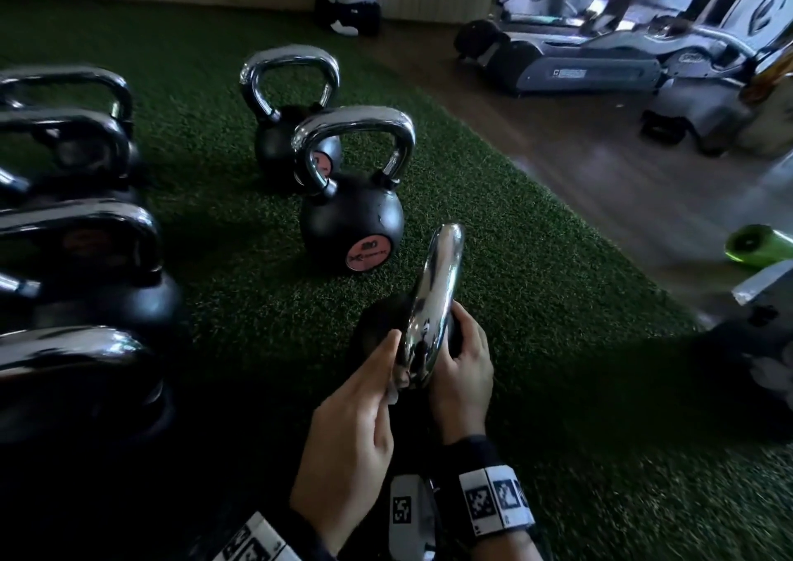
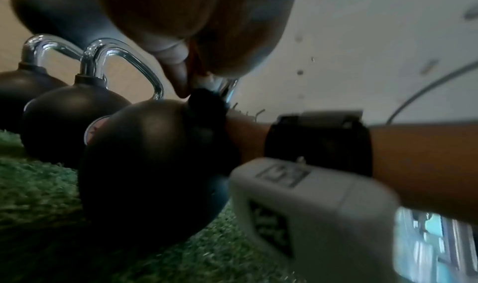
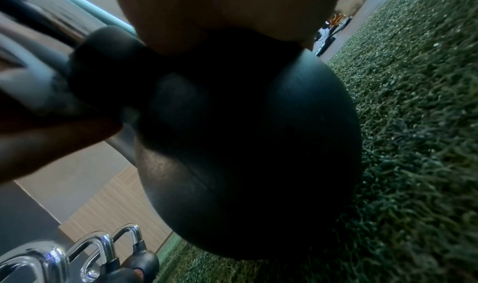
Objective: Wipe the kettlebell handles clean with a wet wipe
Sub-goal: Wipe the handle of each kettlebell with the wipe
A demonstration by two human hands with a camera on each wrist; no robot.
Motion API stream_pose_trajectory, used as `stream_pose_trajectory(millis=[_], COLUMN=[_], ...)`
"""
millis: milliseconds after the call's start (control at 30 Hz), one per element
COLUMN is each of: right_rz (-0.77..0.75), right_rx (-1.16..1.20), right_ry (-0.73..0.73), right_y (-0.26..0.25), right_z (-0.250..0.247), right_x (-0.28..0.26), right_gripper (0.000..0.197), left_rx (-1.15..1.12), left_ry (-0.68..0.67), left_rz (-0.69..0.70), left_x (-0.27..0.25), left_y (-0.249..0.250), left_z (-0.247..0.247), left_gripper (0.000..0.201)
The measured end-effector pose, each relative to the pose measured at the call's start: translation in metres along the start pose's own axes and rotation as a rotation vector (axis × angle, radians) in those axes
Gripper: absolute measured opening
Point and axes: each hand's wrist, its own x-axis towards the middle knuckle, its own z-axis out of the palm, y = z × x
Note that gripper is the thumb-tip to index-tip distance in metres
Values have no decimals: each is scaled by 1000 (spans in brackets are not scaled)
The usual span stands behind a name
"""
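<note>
A black kettlebell (image 1: 377,329) stands on the green turf in front of me, its chrome handle (image 1: 435,294) turned edge-on. My left hand (image 1: 392,363) pinches a white wet wipe (image 1: 392,394) against the near lower end of the handle. In the left wrist view a scrap of the wipe (image 2: 207,81) shows under the fingers (image 2: 175,62), just above the black body (image 2: 155,160). My right hand (image 1: 459,346) curls round the top of the kettlebell from the right side. In the right wrist view the palm (image 3: 225,11) sits on the dark body (image 3: 248,144).
Two more kettlebells (image 1: 352,221) (image 1: 292,131) stand just beyond on the turf. A row of several larger ones (image 1: 86,260) lines the left side. Wooden floor (image 1: 600,183), exercise machines (image 1: 579,67) and a green cylinder (image 1: 757,245) lie to the right.
</note>
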Motion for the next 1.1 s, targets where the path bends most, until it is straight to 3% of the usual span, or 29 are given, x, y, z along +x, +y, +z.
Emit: stream_pose_trajectory(millis=[167, 233, 333, 400, 433, 567, 733, 867, 967, 1033, 1100], right_rz=[47, 75, 2, -143, -212, -304, -179, -10, -27, -49, -10], right_rx=[-11, -6, -11, 0, 26, 190, 384, 551, 571, 553, 528], right_ry=[-86, -120, 55, 228, 248, -72, -259, -332, -266, -146, -15], right_y=[-5, -9, -26, -47, -59, -95, -101, -108, -109, -104, -89], right_z=[-6, -15, -35, -51, -58, -75, -77, -87, -93, -92, -89], right_x=[0, -1, -16, -34, -43, -64, -66, -65, -60, -47, -24], right_gripper=[79, 66, 38, 25, 19, 18, 36, 28, 23, 21, 20], left_rx=[-70, -170, -409, -617, -730, -959, -856, -865, -865, -763, -513], left_ry=[-6, 11, 71, 118, 142, 192, 114, -102, -251, -209, -164], left_rz=[-16, -76, -206, -295, -345, -435, -372, -389, -293, -214, -173], left_x=[8, 12, 21, 26, 27, 28, 29, 29, 33, 39, 44], left_y=[-2, -1, 7, 19, 27, 47, 57, 54, 50, 38, 11], left_z=[-7, -14, -27, -34, -38, -45, -47, -54, -63, -65, -59], left_gripper=[61, 53, 41, 39, 37, 27, 18, 27, 23, 42, 69])
